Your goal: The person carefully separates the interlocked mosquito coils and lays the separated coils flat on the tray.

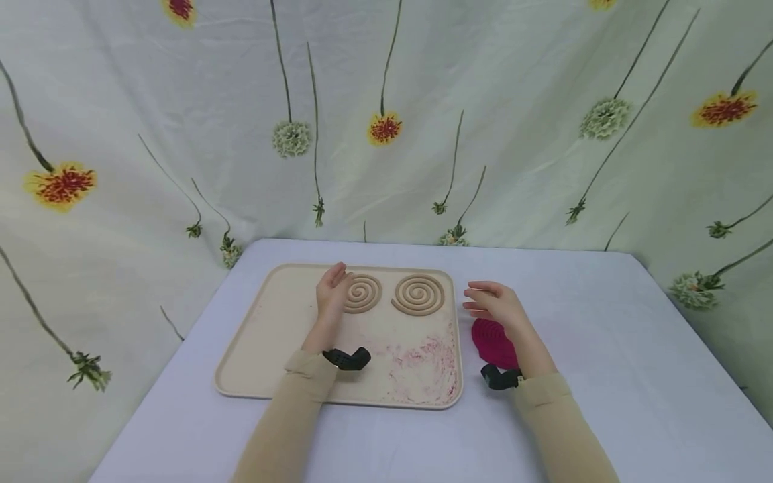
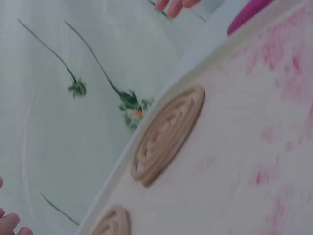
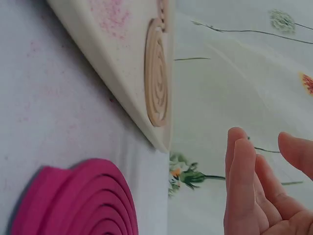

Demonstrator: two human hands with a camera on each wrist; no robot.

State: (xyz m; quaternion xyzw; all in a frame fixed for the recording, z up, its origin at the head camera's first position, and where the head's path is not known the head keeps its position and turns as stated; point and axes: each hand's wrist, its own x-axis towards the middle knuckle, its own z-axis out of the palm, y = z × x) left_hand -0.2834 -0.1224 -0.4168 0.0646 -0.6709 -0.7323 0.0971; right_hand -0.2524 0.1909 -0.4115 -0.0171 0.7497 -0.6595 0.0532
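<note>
The left hand (image 1: 333, 295) is raised over the serving tray (image 1: 284, 329), its fingers extended and close together. In the head view it covers the left edge of the left beige spiral coil (image 1: 362, 294); the left wrist view shows only its fingertips, at the lower left edge.

The right hand (image 1: 498, 307) is raised just beyond the tray's right side. Its fingers are extended with slight gaps between them and point toward the tray. The right wrist view shows this hand well apart from the magenta spiral piece (image 1: 494, 343).

The left beige spiral coil and the right beige spiral coil (image 1: 418, 295) lie flat, side by side and apart, along the far edge of the tray. The free outer end of the right coil is at its near left. Magenta residue (image 1: 425, 365) marks the near right part of the tray surface.

The magenta spiral piece lies on the white tabletop (image 1: 386, 443), just beside the tray's right rim. In the head view, the right forearm partly covers it. A black wrist device (image 1: 347, 359) is fitted at the left wrist, and a second black unit (image 1: 500, 378) at the right. Behind the table hangs a flower-printed cloth (image 1: 519, 80).
</note>
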